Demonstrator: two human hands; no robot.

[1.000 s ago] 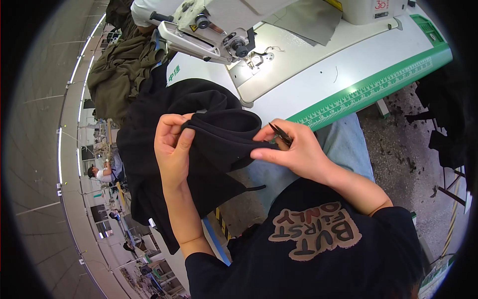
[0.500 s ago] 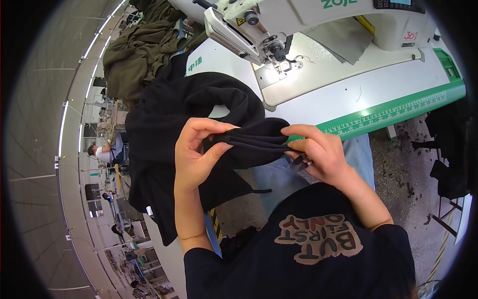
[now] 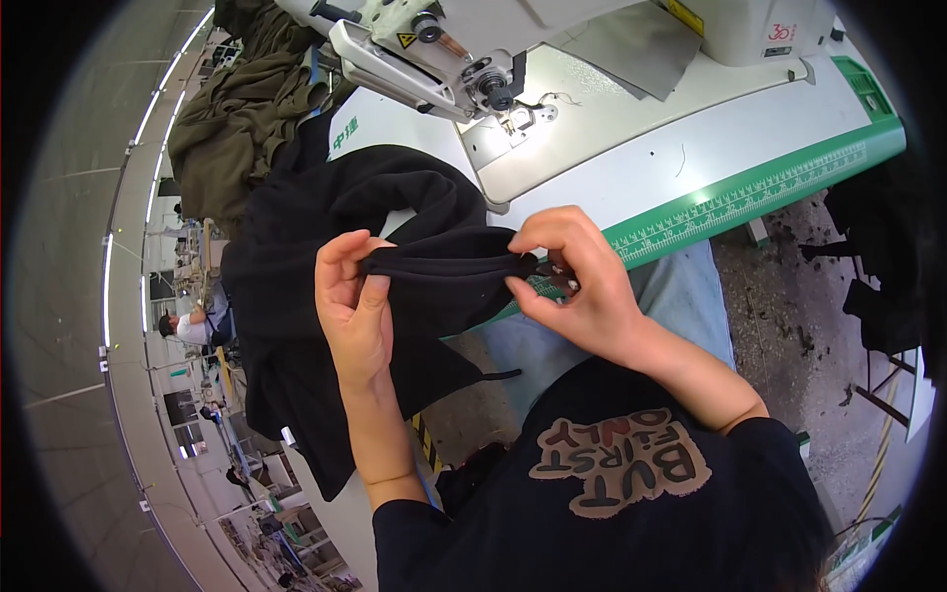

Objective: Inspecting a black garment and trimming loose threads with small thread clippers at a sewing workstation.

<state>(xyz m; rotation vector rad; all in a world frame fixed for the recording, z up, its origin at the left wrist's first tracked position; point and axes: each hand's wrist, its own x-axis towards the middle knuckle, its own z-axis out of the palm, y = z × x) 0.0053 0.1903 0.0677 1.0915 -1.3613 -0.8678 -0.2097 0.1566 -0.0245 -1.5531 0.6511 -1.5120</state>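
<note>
Head-worn left fisheye view, looking down, close over the left hand and right hand

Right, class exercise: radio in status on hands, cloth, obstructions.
Left fingers pinching black cloth. Right fingers holding fold's other end, dark tool partly hidden there. Sewing machine beyond, not blocking either.

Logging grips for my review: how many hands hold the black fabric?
2: the left hand at the left end of the raised black fabric, the right hand at its right end. Neither is hidden.
</note>
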